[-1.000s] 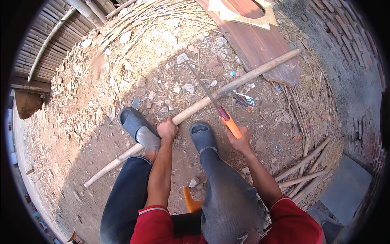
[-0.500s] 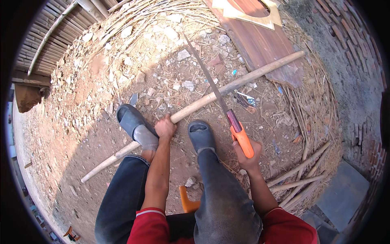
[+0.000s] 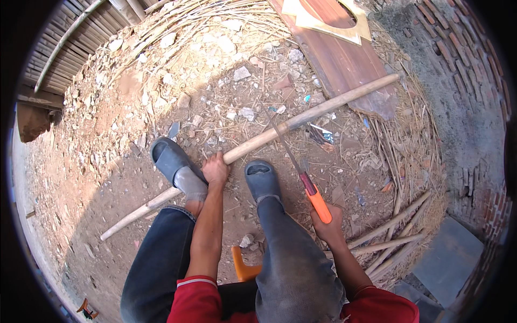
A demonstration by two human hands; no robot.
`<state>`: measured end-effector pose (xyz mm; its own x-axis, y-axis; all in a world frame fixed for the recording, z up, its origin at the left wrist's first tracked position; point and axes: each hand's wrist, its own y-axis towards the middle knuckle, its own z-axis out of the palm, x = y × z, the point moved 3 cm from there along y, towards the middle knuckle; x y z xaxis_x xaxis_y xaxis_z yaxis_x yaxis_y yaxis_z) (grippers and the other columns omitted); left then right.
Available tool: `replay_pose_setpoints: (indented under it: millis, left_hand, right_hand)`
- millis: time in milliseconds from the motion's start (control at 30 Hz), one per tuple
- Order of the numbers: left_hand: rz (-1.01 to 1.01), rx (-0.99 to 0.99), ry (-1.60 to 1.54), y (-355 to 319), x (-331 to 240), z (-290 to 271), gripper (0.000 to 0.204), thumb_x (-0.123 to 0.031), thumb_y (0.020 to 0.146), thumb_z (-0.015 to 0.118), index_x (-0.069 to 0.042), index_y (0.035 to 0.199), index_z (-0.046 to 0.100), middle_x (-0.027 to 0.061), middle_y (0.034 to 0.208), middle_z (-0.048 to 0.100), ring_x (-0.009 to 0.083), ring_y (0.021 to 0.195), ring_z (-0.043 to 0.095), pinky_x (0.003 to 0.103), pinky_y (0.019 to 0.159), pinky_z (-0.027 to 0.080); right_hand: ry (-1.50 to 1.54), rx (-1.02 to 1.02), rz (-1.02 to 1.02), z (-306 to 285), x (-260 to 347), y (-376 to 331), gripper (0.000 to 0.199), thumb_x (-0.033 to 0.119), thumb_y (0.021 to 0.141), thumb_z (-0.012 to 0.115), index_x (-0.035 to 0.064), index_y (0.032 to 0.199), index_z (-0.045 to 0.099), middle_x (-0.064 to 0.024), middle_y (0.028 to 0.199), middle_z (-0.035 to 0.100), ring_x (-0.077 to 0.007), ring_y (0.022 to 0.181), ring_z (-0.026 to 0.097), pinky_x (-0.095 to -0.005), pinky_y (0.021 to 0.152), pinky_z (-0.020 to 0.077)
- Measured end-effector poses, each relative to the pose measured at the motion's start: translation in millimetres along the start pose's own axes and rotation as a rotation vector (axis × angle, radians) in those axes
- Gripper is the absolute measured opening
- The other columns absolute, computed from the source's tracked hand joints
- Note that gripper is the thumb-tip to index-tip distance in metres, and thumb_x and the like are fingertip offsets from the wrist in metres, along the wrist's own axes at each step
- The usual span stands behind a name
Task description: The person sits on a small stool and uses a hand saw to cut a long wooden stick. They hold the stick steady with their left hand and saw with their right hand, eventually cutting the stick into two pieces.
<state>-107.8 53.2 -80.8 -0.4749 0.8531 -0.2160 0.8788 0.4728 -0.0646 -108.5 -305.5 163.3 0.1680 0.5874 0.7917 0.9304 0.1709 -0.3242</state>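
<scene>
A long, pale wooden pole [image 3: 253, 145] lies slantwise across the ground before me. My left hand [image 3: 216, 170] is closed around it between my feet. My left foot, in a grey slip-on sandal [image 3: 171, 160], covers part of the pole beside that hand. In my right hand [image 3: 328, 225] is the orange handle of a handsaw [image 3: 319, 204]. Its thin blade crosses the pole to the right of my left hand, narrowing toward the far tip. I cannot tell how deep, if at all, the teeth sit in the wood. The other sandal [image 3: 262, 180] is on the dirt.
A brown board [image 3: 344, 64] with a cut-out pale piece [image 3: 336, 29] on it lies at the far right, under the pole's end. Sticks [image 3: 390, 231] and straw line the brick wall [image 3: 458, 107]. Stones litter the ground. Something orange [image 3: 243, 265] shows between my legs.
My right hand has drawn the saw back toward me, and less of the blade reaches past the pole. My left hand keeps its grip. The whole view has shifted slightly.
</scene>
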Motion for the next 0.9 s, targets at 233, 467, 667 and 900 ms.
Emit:
replay_pose_setpoints:
  millis: [233,467,667,900]
  left_hand:
    - [0.013,-0.056,-0.022,-4,1,5,0.019,-0.016,0.078,0.071,-0.013,0.097,0.068,0.0093,0.096,0.075,0.0293,0.094,0.073,0.044,0.088,0.053]
    - [-0.016,-0.016,-0.028,7,0,-7,0.022,-0.016,0.078,0.071,-0.014,0.1,0.07,0.009,0.098,0.076,0.0292,0.095,0.073,0.044,0.089,0.053]
    - [-0.037,0.028,-0.004,-1,-2,-8,0.024,-0.017,0.077,0.074,-0.013,0.099,0.067,0.01,0.1,0.075,0.0291,0.101,0.072,0.044,0.09,0.053]
    - [-0.067,0.062,0.012,-1,-4,-10,0.027,-0.018,0.076,0.073,-0.013,0.102,0.07,0.0129,0.096,0.076,0.0322,0.091,0.074,0.046,0.089,0.056]
  right_hand:
    - [-0.139,-0.044,-0.164,19,-1,56,0.011,0.007,0.082,0.068,-0.0041,0.08,0.068,-0.0118,0.057,0.056,-0.0182,0.05,0.055,-0.0363,0.054,0.046]
    - [0.078,-0.066,-0.079,19,0,118,0.017,0.008,0.084,0.068,-0.005,0.074,0.068,-0.0086,0.059,0.062,-0.014,0.055,0.06,-0.0347,0.052,0.0452]
    - [-0.077,-0.115,-0.438,103,-68,51,0.02,0.008,0.089,0.071,-0.0042,0.106,0.074,-0.0234,0.089,0.074,-0.036,0.083,0.076,-0.0383,0.078,0.0582]
    - [0.253,-0.201,-0.415,104,-149,71,0.009,0.007,0.089,0.071,-0.0015,0.089,0.069,-0.0113,0.072,0.065,-0.0284,0.063,0.066,-0.0373,0.061,0.0518]
